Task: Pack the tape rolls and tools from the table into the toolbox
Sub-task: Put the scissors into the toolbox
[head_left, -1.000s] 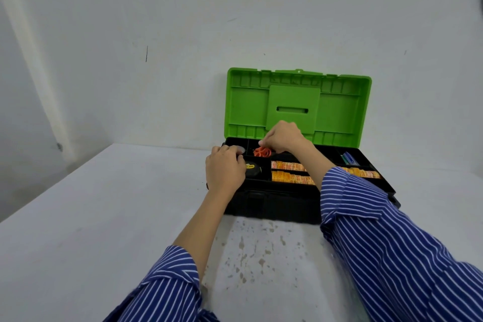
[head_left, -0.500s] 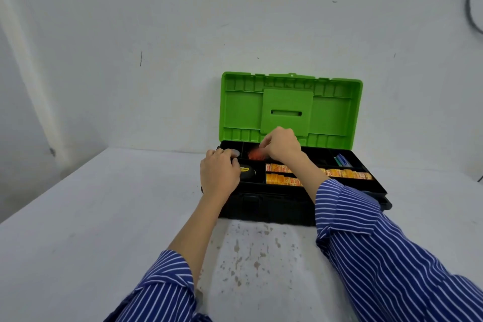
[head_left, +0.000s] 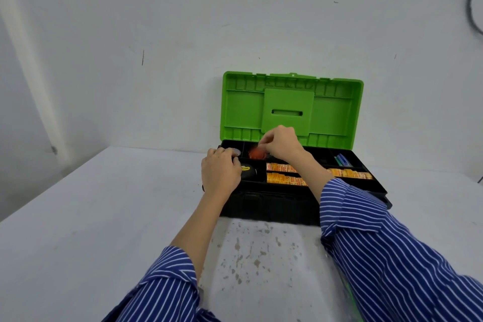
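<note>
At the back of the white table (head_left: 78,217), your black toolbox (head_left: 274,206) stands open with its green lid (head_left: 292,107) tilted up against the wall. Your left hand (head_left: 220,172) rests on the toolbox's near left corner, fingers curled over the tray edge toward a pale round roll (head_left: 236,151); you cannot tell whether they actually grip it. Just beside that hand, a black and yellow tape measure (head_left: 248,168) sits in the front left compartment. Your right hand (head_left: 281,144) hovers over the back row of compartments, fingertips pinched together above a blurred orange item (head_left: 256,153) lying in the second compartment from the left; whether the fingers touch it is unclear. Orange and yellow packets (head_left: 283,178) fill two long compartments along the front, and blue and green items (head_left: 342,159) lie in the far right back compartment. Both your sleeves are blue with white stripes.
</note>
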